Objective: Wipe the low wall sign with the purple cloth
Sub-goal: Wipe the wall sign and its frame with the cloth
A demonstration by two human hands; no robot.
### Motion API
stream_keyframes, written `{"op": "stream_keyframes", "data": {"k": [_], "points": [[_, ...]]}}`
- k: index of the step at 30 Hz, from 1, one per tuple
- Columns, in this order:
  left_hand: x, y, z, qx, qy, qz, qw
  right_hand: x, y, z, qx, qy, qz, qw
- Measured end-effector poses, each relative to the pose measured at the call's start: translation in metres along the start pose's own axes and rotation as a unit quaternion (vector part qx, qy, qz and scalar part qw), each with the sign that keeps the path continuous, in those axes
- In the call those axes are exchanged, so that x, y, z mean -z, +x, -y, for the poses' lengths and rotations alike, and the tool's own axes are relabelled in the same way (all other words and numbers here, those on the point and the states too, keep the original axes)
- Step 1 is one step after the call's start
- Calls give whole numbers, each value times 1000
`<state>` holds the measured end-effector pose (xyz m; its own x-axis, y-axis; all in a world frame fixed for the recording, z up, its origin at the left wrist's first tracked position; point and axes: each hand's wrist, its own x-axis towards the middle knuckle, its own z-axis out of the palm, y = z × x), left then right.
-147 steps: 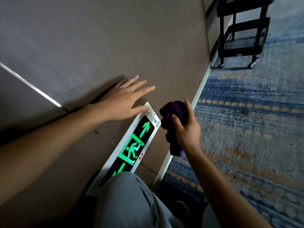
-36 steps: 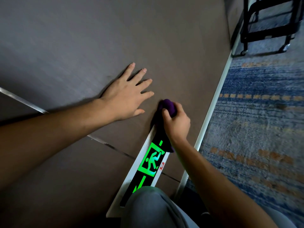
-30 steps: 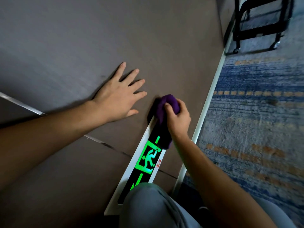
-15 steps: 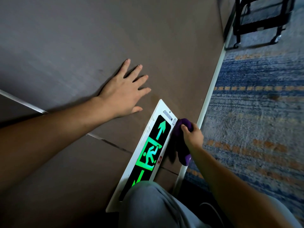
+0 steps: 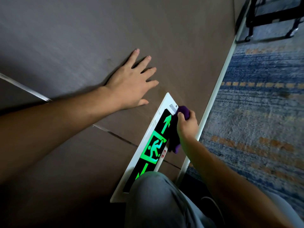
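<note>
Purple cloth [image 5: 178, 129] is bunched in the right hand [image 5: 187, 125], whose fingers curl round the upper wad while a darker tail of fabric hangs down past the wrist. That hand holds the cloth against the right-hand edge of the low wall sign [image 5: 154, 143], near its upper end, just beside the green arrow that points up the panel and close to the small silver plate at the corner. The sign is a long black panel in a white frame, fixed flat on the brown wall [image 5: 115, 30] just beside the pale skirting strip [image 5: 213, 99]; its lit green running-figure pictogram sits at mid length, with a second green arrow lower down, partly hidden by a knee in grey trousers [image 5: 156, 203]. The left hand [image 5: 131, 86] lies flat on the wall up and to the left of the sign, fingers straight and spread, thumb near the frame's top corner but apart from it. A thin metal seam crosses the wall under the left forearm. To the right lies blue carpet with orange dashes [image 5: 263, 112], and a black wheeled frame [image 5: 271, 17] stands on it at the top right corner.
</note>
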<state>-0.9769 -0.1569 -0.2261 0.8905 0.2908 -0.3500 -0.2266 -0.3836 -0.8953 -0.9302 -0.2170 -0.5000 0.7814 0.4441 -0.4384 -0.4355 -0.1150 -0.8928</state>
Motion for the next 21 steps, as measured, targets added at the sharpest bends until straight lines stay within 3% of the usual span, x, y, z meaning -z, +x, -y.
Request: {"op": "stream_keyframes", "data": {"k": [9, 13, 18, 21], "points": [[6, -4, 6, 29, 14, 10, 999, -11, -26, 82, 142, 62, 56, 986], [9, -5, 5, 43, 25, 17, 999, -2, -18, 95, 120, 176, 154, 965], [9, -10, 3, 33, 4, 30, 999, 24, 7, 74, 29, 269, 70, 960], [7, -13, 4, 23, -11, 24, 999, 41, 6, 45, 16, 217, 56, 974]]}}
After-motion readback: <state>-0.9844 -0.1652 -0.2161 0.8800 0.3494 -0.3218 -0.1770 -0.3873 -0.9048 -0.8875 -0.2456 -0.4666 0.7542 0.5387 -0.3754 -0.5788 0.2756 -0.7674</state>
